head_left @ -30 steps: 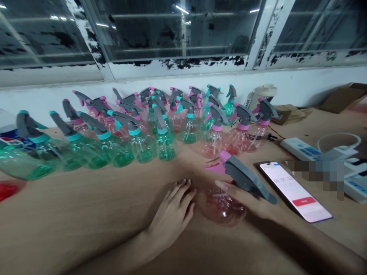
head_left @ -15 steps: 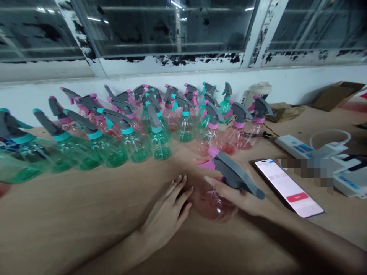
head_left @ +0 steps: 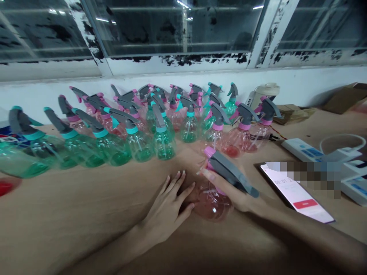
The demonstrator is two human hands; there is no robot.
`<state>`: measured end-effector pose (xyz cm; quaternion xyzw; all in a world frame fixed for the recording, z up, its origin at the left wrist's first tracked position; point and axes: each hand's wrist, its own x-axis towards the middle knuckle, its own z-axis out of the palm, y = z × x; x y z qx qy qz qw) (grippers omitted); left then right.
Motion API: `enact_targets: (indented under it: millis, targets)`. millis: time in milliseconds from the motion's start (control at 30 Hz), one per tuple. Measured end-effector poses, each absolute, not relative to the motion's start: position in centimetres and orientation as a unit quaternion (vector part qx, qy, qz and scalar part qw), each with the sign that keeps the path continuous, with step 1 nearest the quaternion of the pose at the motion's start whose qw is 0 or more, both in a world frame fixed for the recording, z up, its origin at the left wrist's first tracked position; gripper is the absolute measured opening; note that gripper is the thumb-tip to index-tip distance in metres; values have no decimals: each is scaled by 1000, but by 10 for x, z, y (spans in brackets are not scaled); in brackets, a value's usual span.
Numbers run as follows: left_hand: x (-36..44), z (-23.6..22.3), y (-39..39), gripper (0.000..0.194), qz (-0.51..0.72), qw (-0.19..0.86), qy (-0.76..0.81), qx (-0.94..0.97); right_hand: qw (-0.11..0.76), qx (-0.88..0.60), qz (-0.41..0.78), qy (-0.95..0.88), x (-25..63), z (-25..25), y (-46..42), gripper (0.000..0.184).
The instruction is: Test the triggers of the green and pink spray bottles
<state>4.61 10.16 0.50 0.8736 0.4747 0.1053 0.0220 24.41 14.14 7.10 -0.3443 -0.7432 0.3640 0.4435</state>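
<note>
At near middle of the table (head_left: pixel 86 225), head view: pink spray bottle (head_left: pixel 213 208), between both hands. Clamped round its neck: right hand (head_left: pixel 241 196). Pink trigger, jutting forward half a second ago, now mostly hidden behind curled fingers. Also noted: wider gap between pump handle and phone (head_left: pixel 305 204). Flat on tabletop: left hand (head_left: pixel 166 210), fingers apart, spread wider than before; thumb just beside bottle, contact cannot be told. Beyond: green bottles (head_left: pixel 140 145), arrangement unchanged.
</note>
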Motion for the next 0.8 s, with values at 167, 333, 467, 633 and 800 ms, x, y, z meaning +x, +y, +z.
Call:
enact_targets:
  millis: [167,333,467,633,800]
  targets:
    - [47,7,101,39,93,15,471,877,449,-309,359,-758,238,76,148,13]
    - [45,3,101,38,119,9,459,880,462,-309,325,-765,239,72,151,9]
    - [46,1,103,38,103,-23,457,883,478,-291,313,-768,239,70,152,10]
    - [47,2,102,40,76,-40,456,886,460,-297,331,-769,240,70,151,6]
    - [46,4,100,42,82,-49,459,883,457,-322,339,-757,244,72,148,7]
